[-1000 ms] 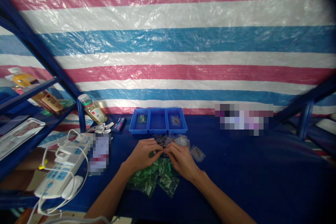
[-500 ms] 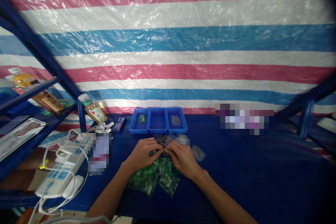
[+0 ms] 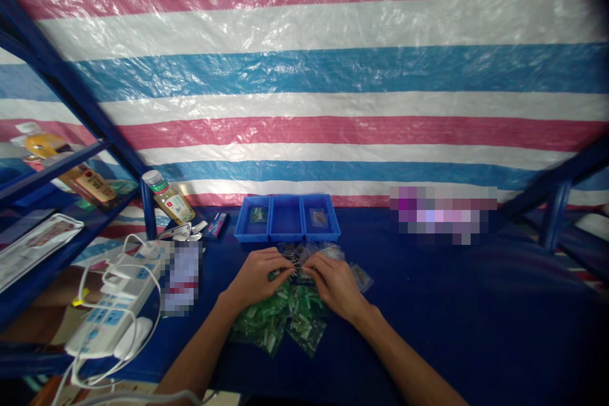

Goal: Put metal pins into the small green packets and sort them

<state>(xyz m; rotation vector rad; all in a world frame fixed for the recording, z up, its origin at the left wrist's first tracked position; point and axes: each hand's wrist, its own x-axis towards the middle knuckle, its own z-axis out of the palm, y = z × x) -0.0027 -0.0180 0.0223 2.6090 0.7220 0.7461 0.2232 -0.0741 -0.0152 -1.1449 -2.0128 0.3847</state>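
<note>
Fingertips of my left hand (image 3: pixel 263 276) are pinched together at the middle of the table. Facing it, my right hand (image 3: pixel 337 284) is pinched too, and a short thin piece, too small to name, seems to span the gap between them. Below and between the hands lies a heap of clear bags with green contents (image 3: pixel 264 323). One such bag (image 3: pixel 307 330) lies at its near right edge. Just beyond the fingertips are more clear bags (image 3: pixel 330 249) and small dark pieces. Beside my right hand rests a flat clear bag with brownish contents (image 3: pixel 361 278).
A blue three-compartment tray (image 3: pixel 286 240) stands behind the hands, small bags in its left and right compartments. To the left are a drink bottle (image 3: pixel 169 198), a small blue pack (image 3: pixel 216 226) and a white power strip (image 3: pixel 114 304) with cables. Blue frame bars flank the table.
My fingertips have drawn slightly apart, the right hand shifting a little to the right. The bags and the tray stay where they were.
</note>
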